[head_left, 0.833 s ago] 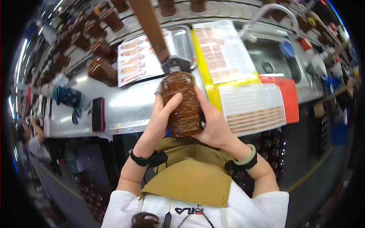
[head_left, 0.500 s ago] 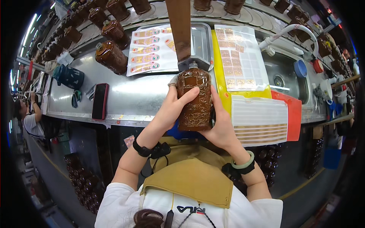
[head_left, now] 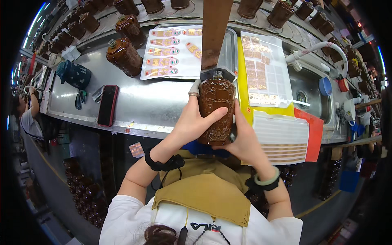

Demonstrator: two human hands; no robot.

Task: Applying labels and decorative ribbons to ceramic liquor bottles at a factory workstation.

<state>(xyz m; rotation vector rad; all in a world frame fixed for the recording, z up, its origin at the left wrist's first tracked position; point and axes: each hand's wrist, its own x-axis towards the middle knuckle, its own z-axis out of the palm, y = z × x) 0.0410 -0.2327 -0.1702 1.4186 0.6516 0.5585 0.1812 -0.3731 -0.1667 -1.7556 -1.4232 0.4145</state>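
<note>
A brown glossy embossed bottle (head_left: 216, 100) stands between my two hands near the front edge of the metal worktable, its narrow threaded neck pointing away from me. My left hand (head_left: 197, 120) is closed on its left side, thumb across the front; a pale covering is on one fingertip. My right hand (head_left: 246, 136) grips the right side and the lower end. The far fingers of both hands are partly hidden behind the bottle. A brown upright post (head_left: 217, 36) with a dark bracket comes down just beyond the bottle's neck.
Left of the post lies a label sheet (head_left: 163, 53); right, a sheet of small square stickers (head_left: 265, 69) on a yellow folder (head_left: 244, 81). A striped sheet (head_left: 279, 139) overhangs the edge. A phone (head_left: 108, 105), dark jug (head_left: 73, 74), brown bottles (head_left: 124, 57) and a sink (head_left: 302, 83) surround them.
The whole view has shifted slightly, so the table things sit a little further right. Bottles on the far conveyor have moved right. Both hands keep hold of the bottle.
</note>
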